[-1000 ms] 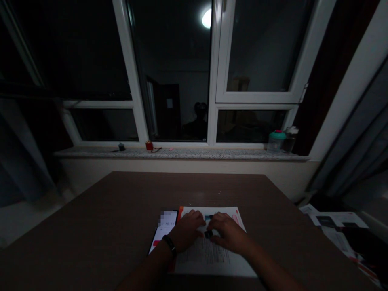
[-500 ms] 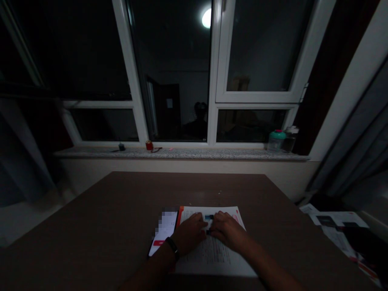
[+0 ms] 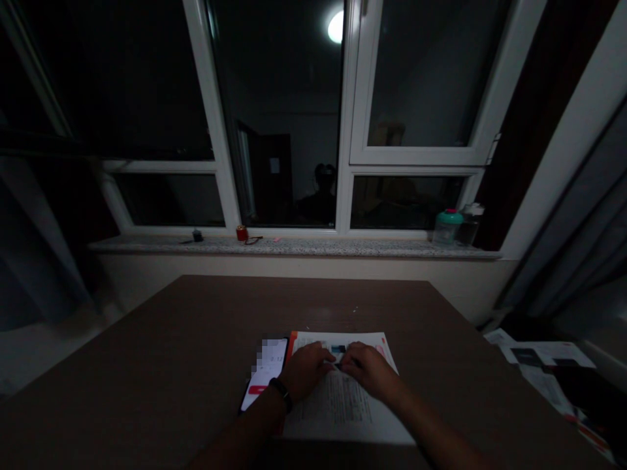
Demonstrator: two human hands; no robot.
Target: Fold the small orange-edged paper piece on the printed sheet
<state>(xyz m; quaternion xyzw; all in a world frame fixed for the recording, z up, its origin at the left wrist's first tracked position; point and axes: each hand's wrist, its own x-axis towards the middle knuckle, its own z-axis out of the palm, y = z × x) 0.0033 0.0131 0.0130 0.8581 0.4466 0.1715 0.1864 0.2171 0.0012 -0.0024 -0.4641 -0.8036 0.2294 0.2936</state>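
A printed booklet or stack of sheets (image 3: pixel 343 418) with an orange left edge lies on the brown table. Over its upper half, my left hand (image 3: pixel 306 371) is closed, with thumb and fingers pinched together at a small item. From the other side my right hand (image 3: pixel 369 369) pinches too, its fingertips almost meeting the left ones. Between them shows a small, thin, dark and pale item (image 3: pixel 337 367), mostly hidden by the fingers; its kind is not clear. A blue printed picture (image 3: pixel 337 349) shows on the page just beyond. The left wrist wears a black band (image 3: pixel 281 394).
A lit phone (image 3: pixel 267 375) lies left of the booklet, partly behind my left forearm. Tiny white scraps (image 3: pixel 355 309) dot the brown table (image 3: pixel 196 352). The windowsill (image 3: pixel 313 247) holds a red spool-like item (image 3: pixel 241 233) and a green-lidded container (image 3: pixel 447 226). Papers (image 3: pixel 548 369) lie at right.
My fingertips have shifted slightly around the small item, and the dark piece between them sits a little higher in view. Digits now show on the phone screen. The booklet stays in place.
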